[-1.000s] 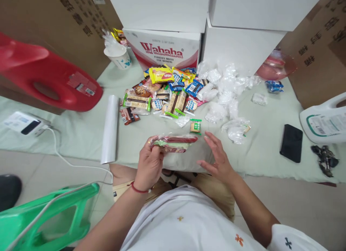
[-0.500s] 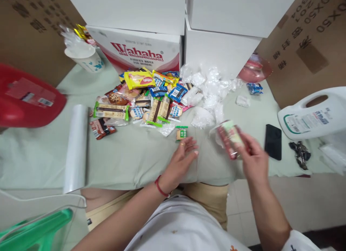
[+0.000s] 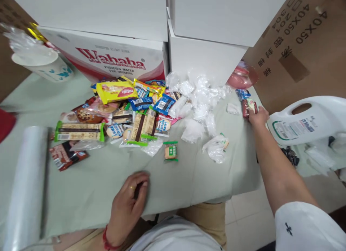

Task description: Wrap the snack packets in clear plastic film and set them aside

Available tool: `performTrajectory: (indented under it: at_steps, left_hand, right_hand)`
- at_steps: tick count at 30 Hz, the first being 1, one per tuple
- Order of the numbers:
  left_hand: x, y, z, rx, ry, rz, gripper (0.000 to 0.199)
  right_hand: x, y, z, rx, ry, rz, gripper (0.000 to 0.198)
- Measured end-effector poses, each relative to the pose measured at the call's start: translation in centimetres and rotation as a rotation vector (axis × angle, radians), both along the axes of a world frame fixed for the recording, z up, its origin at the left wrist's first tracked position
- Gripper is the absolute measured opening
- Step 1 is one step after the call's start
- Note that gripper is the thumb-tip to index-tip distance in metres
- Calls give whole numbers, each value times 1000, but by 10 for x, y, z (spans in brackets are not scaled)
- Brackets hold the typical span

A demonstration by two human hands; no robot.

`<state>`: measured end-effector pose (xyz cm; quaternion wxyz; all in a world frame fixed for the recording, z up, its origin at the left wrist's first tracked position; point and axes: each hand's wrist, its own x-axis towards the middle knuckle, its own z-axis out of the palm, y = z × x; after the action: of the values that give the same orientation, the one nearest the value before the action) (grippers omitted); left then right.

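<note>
At 3 o'clock, red-wrapped snack [image 3: 249, 107], right hand [image 3: 258, 117] fingers clamped on its near end. Blue packet [image 3: 242, 94] just past it, toward 12. White jug [image 3: 305, 119] farther out, 3. Left hand [image 3: 129, 200] at 7, fingers curled together. Snack pile [image 3: 121, 117] at 9.

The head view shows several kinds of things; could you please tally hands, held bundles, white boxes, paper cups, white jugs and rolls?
Hands (left hand, right hand): 2
Held red bundle: 1
Stacked white boxes, Wahaha one included: 4
Paper cup: 1
White jug: 1
White roll: 1
Total: 10
</note>
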<state>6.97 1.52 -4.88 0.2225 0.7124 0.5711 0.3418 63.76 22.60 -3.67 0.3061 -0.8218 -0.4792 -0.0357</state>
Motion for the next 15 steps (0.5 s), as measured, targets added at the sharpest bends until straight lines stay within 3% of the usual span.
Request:
performTrajectory:
  at_steps: [3,7,11,15]
  left_hand:
    - [1,-3,0,43,46,-17,14]
    - [0,-5,-2,53,71,-11,14]
    - [2,-2,1,68,85,-53,14]
    - [6,-1,4,69,66,-53,16]
  right_hand:
    - [-13,-8,-7,20,-100,-96,52]
    - [-23,-16,-20,-53,-118,25,39]
    - [-13,26,-12,-42,-12,45,40]
    - [-5,83,19,-67,105,80,27]
